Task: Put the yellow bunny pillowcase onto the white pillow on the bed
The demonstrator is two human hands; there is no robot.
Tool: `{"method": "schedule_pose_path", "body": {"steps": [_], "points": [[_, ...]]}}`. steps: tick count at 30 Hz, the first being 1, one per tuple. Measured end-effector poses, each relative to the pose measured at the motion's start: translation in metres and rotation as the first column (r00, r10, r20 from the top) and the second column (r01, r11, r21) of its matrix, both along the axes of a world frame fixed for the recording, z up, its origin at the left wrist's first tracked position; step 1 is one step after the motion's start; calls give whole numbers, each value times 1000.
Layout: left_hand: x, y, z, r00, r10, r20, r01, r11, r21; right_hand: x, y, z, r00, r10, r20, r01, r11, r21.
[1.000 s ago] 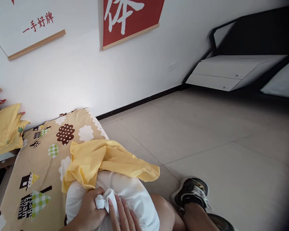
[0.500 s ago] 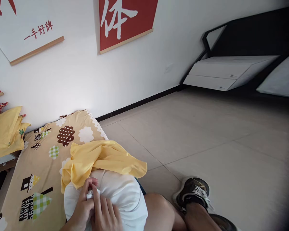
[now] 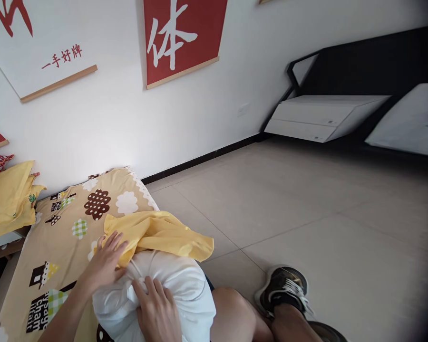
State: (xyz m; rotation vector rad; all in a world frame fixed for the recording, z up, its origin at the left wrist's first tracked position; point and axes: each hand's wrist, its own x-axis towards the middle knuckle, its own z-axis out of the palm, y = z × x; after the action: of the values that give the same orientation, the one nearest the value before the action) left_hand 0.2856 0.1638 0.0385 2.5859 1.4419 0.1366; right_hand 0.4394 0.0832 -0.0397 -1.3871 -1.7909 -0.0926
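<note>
A plump white pillow (image 3: 190,289) lies across my lap, its cover creased and gathered. My right hand (image 3: 159,308) rests on its near side, fingers curled in and closed on a bunched bit of the white fabric. My left hand (image 3: 109,261) is at the pillow's left edge, fingers spread, over the near left part of a yellow cloth (image 3: 164,230). Whether the left fingertips press on the cloth I cannot tell. The yellow cloth is draped loosely along the far side of the pillow, one end hanging to the right.
A bed with a patterned beige sheet (image 3: 66,247) runs along my left. Folded yellow bedding (image 3: 9,190) is stacked at the far left. My shoe (image 3: 285,289) is on the tiled floor (image 3: 306,199). White boxes (image 3: 310,114) stand under a black frame (image 3: 374,61).
My left hand has left the pinched white fabric and moved up and left to the yellow cloth, its fingers opening. The right hand stays on the pillow. The view has shifted slightly.
</note>
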Motion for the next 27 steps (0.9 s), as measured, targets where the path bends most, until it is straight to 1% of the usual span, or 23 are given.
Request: {"method": "schedule_pose_path", "body": {"steps": [2,4,5,6,7,8,10,11,13,15,17,18,19,21,23,24,25,26,27], "points": [[-4,14,-9,999,16,-34,-19,997,-72,-1,1,0,1000,-4,-10,4,1000,-12],[-4,22,-14,999,10,-47,-14,996,-88,0,2,2,999,-8,-31,7,1000,-23],[-3,23,-13,1000,7,-24,-9,997,-70,2,2,4,999,-9,-44,8,1000,-30],[-2,23,-9,999,8,32,-6,999,-47,4,2,6,998,-10,-56,8,999,-40],[0,21,-3,992,13,123,-10,1000,-26,6,2,9,998,-11,-67,7,999,-54],[1,19,7,971,26,239,-24,1000,-10,8,2,11,997,-12,-73,7,998,-68],[4,12,32,884,33,466,-53,998,31,10,1,16,997,-13,-74,7,996,-84],[6,8,46,844,9,536,-52,997,64,11,0,18,997,-12,-72,5,996,-88],[10,-1,75,792,-88,605,-15,987,163,10,-1,21,997,-8,-70,1,995,-97],[15,-11,101,738,-206,642,37,963,266,9,-1,23,997,-10,-71,1,993,-115],[21,-21,123,673,-290,680,39,933,359,8,-2,24,998,-15,-63,7,992,-127],[24,-25,131,657,-314,686,24,917,397,8,-1,25,998,-17,-56,10,992,-123],[28,-29,138,664,-333,670,18,902,431,8,-1,25,999,-18,-50,12,993,-115],[35,-32,146,737,-362,570,55,873,484,10,-1,25,999,-20,-43,16,995,-103],[37,-24,147,825,-385,412,133,843,522,12,-2,25,999,-26,-37,22,993,-113],[36,-15,144,861,-377,342,153,832,533,13,-3,25,999,-28,-33,23,992,-125],[31,-3,140,892,-343,296,140,829,541,14,-3,25,999,-30,-30,26,990,-138],[24,12,135,925,-265,274,80,838,540,14,-4,24,999,-31,-24,27,989,-148],[14,30,129,950,-155,271,-14,845,534,14,-5,24,999,-30,-17,27,988,-154]]}}
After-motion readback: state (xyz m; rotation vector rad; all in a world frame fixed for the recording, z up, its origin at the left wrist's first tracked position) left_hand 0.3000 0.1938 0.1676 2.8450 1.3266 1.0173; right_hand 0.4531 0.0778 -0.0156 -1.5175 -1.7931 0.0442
